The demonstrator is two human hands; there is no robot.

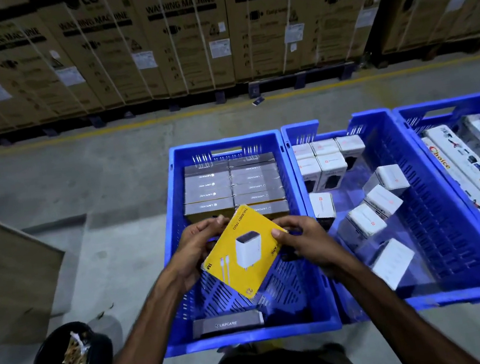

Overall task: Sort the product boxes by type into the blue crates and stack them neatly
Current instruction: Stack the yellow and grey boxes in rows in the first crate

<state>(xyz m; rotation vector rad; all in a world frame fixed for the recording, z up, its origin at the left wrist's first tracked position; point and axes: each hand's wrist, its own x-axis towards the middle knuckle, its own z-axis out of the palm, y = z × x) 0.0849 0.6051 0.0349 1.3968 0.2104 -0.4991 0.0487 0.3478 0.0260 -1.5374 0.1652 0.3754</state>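
Your left hand (194, 248) curls around the upper left edge of a yellow box (244, 251), fingers wrapped over the far side and thumb hidden behind it. Your right hand (298, 240) pinches the box's right edge, thumb pressed flat on the yellow face and fingers tucked underneath. Together they hold the box tilted like a diamond above the left blue crate (173, 223).

The yellow box is flat and square, printed with a white wall charger and a coiled cable, with dark lettering along its edges.

Below it, at the crate's far end, grey boxes (229, 183) stand packed in two neat rows. One more grey box (227, 324) lies alone against the near wall.

The middle blue crate (445, 229), touching the first on the right, holds small white boxes (359, 195), some lined up, others scattered. A third blue crate (409, 113) farther right holds long white cartons (468, 178).
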